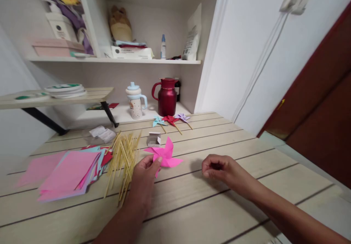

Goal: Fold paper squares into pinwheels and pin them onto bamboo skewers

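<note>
Pale slatted bench [208, 214] lay cluttered — the left hand [144, 180] pinched the pink pinwheel [164, 155], the right hand [219, 169] curled shut around something too small to see — so a loosened pinch might have let the folds spring apart.

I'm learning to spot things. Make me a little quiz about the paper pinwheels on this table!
1. True or false: the left hand holds the pink pinwheel.
2. How many finished pinwheels on sticks lie near the red jug? A) one B) three C) five
3. What lies between the stack of coloured paper and the left hand?

Key:
1. True. Its fingers pinch the pinwheel's edge; the right hand is apart from it, curled loosely over the table.
2. B: a blue pinwheel, a red pinwheel and a purple pinwheel.
3. A bundle of wooden sticks.
</note>
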### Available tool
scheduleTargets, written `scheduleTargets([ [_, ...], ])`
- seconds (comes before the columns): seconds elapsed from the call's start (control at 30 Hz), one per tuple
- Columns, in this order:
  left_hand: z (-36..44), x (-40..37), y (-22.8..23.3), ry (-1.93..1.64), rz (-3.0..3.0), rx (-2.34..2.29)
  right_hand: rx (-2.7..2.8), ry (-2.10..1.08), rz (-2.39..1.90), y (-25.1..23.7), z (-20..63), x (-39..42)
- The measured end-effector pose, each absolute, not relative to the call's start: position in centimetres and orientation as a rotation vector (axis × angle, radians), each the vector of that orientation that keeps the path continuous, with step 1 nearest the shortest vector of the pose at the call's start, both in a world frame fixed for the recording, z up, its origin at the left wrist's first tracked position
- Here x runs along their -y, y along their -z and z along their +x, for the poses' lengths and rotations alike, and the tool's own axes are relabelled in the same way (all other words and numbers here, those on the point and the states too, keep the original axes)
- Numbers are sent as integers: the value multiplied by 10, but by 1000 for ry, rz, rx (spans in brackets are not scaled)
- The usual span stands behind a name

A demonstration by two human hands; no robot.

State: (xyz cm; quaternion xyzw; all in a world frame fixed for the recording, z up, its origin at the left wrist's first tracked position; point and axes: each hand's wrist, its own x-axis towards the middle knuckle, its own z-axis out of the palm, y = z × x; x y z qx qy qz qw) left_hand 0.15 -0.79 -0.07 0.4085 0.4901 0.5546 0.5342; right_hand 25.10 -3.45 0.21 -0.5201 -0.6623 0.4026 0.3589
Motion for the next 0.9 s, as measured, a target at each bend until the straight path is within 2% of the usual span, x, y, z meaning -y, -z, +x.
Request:
scheduleTargets([
  [0.13,1,4,10,-1388,926,-1166,1710,-1021,-1237,-23,211,22],
  [0.37,-3,-6,13,-1551,833,-1148,1780,-718,-1057,-45,159,6],
  [0.57,-5,-7,8,-1674,830,-1158,1708,-720,-975,-35,141,3],
  [0.9,-4,-2,7,-1622,900,-1166,1590,-704,-1015,-22,151,-1],
])
